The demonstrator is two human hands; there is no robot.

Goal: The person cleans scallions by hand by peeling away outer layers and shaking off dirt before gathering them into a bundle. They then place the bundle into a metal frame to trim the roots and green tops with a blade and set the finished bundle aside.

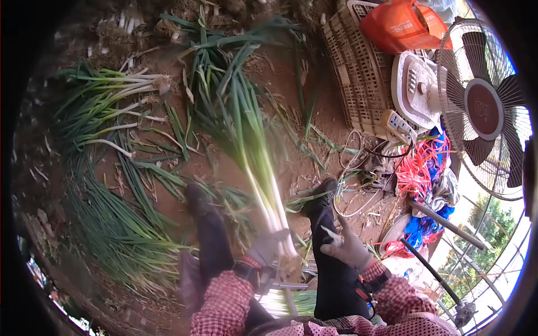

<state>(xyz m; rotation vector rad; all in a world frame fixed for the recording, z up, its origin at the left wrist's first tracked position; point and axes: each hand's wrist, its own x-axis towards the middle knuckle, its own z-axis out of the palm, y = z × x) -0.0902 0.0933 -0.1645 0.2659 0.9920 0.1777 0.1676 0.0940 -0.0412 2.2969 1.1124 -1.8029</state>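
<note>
My left hand (268, 246), in a pale glove, is closed around the white stems of a bunch of green onions (259, 162). Their roots point toward me and the long green leaves stretch away over the ground, slightly blurred. To the right, my gloved right hand (348, 250) is raised over my right leg with its fingers apart. A small pale bit shows by its thumb; I cannot make out whether it is a strip of peel or part of the glove. More green onions (297, 302) lie close to my lap, partly hidden by my arms.
Loose green onions (120, 89) and a leafy heap (123, 235) lie at left on the dirt ground. At right stand a plastic crate (358, 67), an orange bag (400, 25), a fan (482, 106) and a power strip (398, 126) with cords. Red strings (423, 168) lie below.
</note>
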